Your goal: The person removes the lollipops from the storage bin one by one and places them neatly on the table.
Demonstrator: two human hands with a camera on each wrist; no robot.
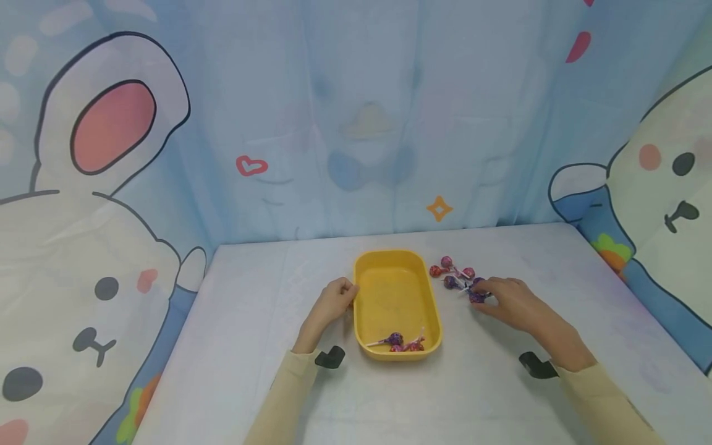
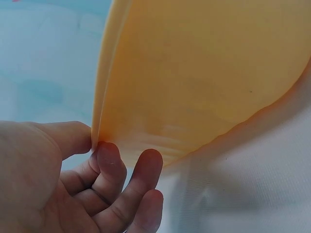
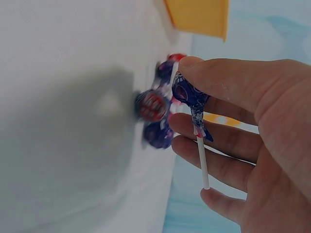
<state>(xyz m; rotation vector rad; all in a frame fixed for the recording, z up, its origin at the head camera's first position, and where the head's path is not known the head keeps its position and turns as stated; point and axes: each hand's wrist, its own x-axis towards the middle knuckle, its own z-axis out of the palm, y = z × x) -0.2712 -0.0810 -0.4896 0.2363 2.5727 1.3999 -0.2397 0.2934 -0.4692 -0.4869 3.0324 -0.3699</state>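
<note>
"Okay, biggest first?"

"Blue backdrop [image 1: 361, 74], cartoon print, with a white rabbit [image 1: 119, 247] on the left. Below it, white table [image 1: 423, 402]."

"Next size down?"

"Yellow tray [image 1: 389, 290], mid-table, long side running away from the person. Then two cream sleeves [image 1: 297, 383], one either side."

"Hands?"

"Left hand [image 1: 337, 296] pinches the tray's left rim, thumb on one side, fingertip on the other. Right hand [image 1: 512, 303] is right of the tray, at the pile, in a narrow pinch: thumb on the head of a purple lollipop [image 3: 189, 92], other fingers spread behind it."

"Rest of the candy?"

"Loose lollipops [image 1: 435, 271], red, pink and purple, bunched on the table just right of the tray's far half. More, call them boxed lollipops [image 1: 395, 339], inside at the near end: one purple, red beside it. Red count, can't tell, they overlap."

"Smallest?"

"White stick [image 3: 203, 162] of the held one, pointing toward the little finger. Touching it? Can't tell."
</note>
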